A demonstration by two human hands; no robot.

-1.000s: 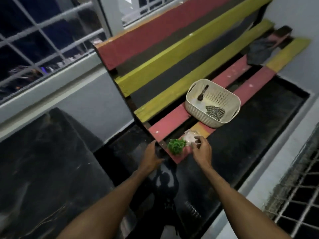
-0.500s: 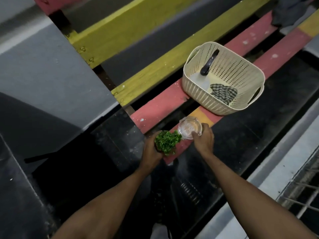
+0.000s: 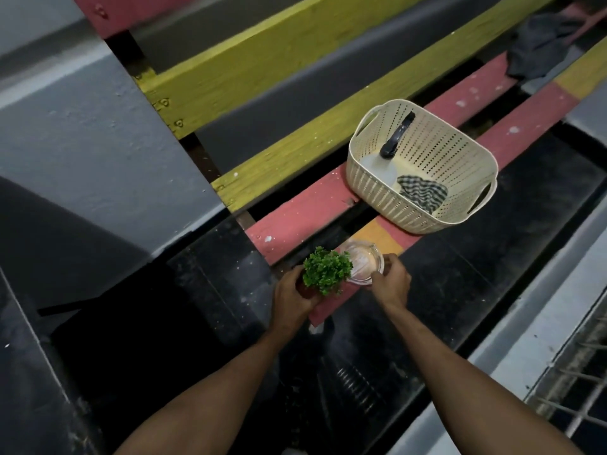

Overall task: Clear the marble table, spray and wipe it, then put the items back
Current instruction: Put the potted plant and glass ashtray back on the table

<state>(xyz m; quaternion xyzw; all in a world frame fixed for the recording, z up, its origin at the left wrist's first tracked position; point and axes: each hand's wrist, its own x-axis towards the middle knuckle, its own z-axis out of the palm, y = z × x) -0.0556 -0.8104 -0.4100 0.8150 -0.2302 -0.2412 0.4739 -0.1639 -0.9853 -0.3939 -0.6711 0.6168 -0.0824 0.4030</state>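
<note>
A small green potted plant (image 3: 326, 270) is at the near end of the red and yellow bench (image 3: 308, 215). My left hand (image 3: 294, 295) is closed around its pot from the left. A clear glass dish (image 3: 364, 262) sits right beside the plant, and my right hand (image 3: 391, 282) grips its near rim. Farther along the seat stands a cream perforated basket (image 3: 460, 165) holding a spray bottle (image 3: 391, 152) with a black trigger and a checked cloth (image 3: 423, 193). The dark marble table (image 3: 49, 389) shows at the lower left edge.
The bench backrest has yellow, grey and red slats (image 3: 262, 67). A dark crumpled cloth (image 3: 542, 44) lies at the far end of the seat. Black glossy floor (image 3: 476, 274) runs under and beside the bench. A grey wall ledge (image 3: 82, 126) is left; a metal grille (image 3: 574, 372) right.
The view has dropped and closed in on the bench. My left hand has moved onto the plant pot and closed on it. My right hand has kept its hold on the glass dish.
</note>
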